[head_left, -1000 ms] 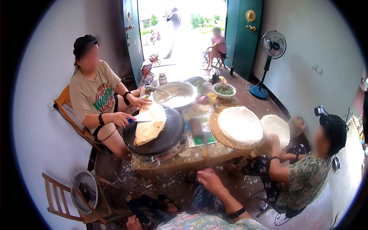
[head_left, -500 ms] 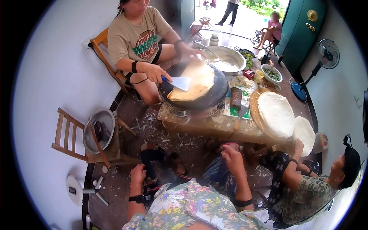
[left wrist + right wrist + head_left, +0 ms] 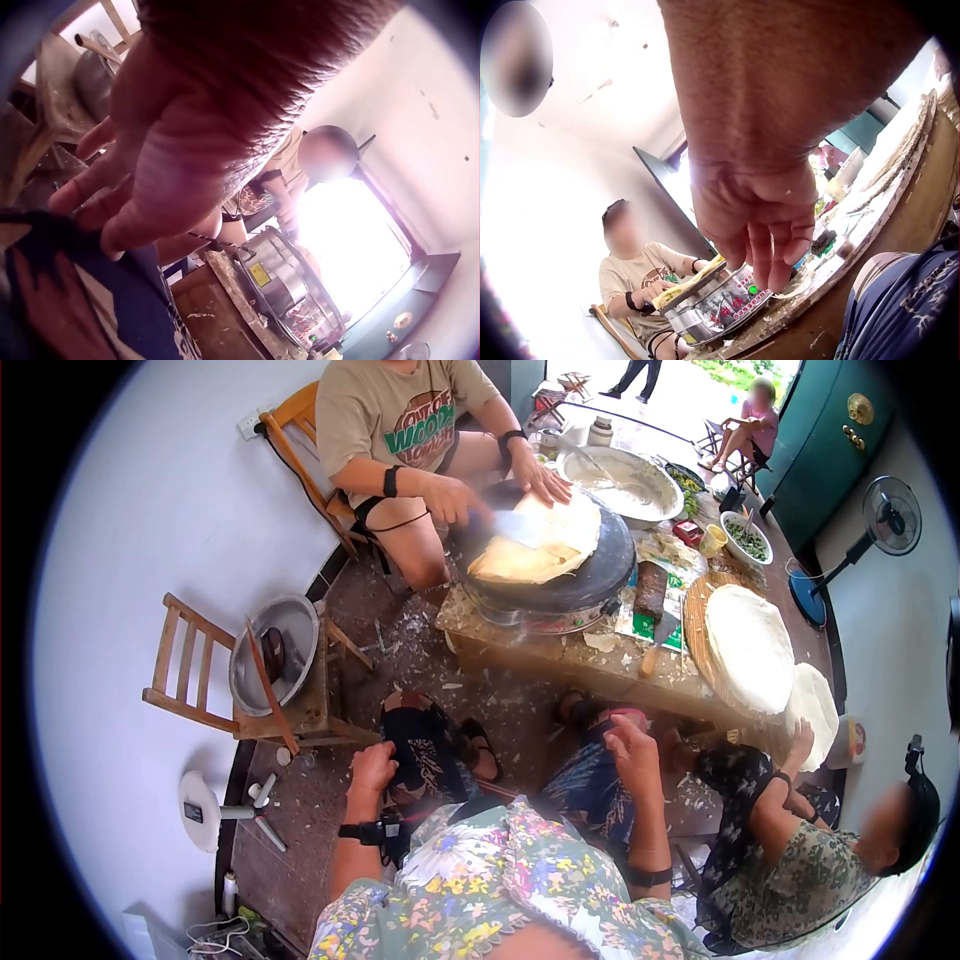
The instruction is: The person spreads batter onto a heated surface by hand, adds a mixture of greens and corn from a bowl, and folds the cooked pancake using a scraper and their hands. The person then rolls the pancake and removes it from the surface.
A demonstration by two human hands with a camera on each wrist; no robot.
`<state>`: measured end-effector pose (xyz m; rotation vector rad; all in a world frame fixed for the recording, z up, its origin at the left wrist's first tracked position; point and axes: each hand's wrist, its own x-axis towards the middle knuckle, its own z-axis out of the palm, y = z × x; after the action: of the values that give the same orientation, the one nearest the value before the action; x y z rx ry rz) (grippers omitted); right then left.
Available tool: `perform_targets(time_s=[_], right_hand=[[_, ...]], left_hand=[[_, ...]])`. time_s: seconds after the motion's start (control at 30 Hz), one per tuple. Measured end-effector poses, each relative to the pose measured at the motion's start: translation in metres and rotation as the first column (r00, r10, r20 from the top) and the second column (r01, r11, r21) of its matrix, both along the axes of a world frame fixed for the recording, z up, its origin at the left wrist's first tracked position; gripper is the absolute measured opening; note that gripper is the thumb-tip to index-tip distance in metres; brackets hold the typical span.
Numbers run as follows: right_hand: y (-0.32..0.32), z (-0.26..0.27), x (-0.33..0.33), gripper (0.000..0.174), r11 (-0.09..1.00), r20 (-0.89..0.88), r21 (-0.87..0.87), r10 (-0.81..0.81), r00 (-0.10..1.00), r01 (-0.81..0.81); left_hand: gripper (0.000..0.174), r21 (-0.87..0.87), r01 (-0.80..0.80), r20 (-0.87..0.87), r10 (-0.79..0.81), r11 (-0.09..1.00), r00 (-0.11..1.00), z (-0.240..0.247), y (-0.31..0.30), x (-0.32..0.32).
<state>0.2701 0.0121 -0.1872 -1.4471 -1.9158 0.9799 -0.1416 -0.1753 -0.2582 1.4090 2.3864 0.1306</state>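
Observation:
My left hand [image 3: 374,767] rests by my left knee in patterned dark trousers [image 3: 425,755], its fingers loosely bent and holding nothing. Near my other knee my right hand [image 3: 634,752] is raised, with nothing in its relaxed fingers. In the right wrist view the fingers [image 3: 759,251] hang down loosely in front of the griddle's metal side. Across from me, a person in a tan T-shirt works a blurred scraper [image 3: 515,527] at a folded thin pancake [image 3: 535,563] on the round black griddle [image 3: 612,572]. That person's other hand [image 3: 541,482] presses on the pancake.
On the low table [image 3: 560,660] are a batter basin [image 3: 655,510], a bowl of chopped greens [image 3: 745,538], a dark roller [image 3: 650,592] and a stack of pale pancakes [image 3: 750,650]. A seated person on the right touches another pancake [image 3: 812,715]. A chair with a basin [image 3: 305,620] stands left.
The head view has tilted down and turned, bringing both my hands and lap fully in. The person opposite has moved the scraper across the pancake, which stays folded. My hands remain without anything in them.

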Motion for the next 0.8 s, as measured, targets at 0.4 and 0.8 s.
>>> perform_targets(time_s=[0.4,0.8], right_hand=[[-0.001,0.006,-0.013,0.030,0.997,0.056,0.039,0.061,0.997,-0.063],[-0.004,-0.004,0.002,0.031,1.000,0.025,-0.002,-0.011,1.000,0.011]], left_hand=[[0.013,0.500,0.048,-0.016,-0.047,0.865,0.999,0.048,0.079,-0.010],[0.018,0.789,0.164,-0.236,0.046,0.593,0.971,0.091,0.278,0.009]])
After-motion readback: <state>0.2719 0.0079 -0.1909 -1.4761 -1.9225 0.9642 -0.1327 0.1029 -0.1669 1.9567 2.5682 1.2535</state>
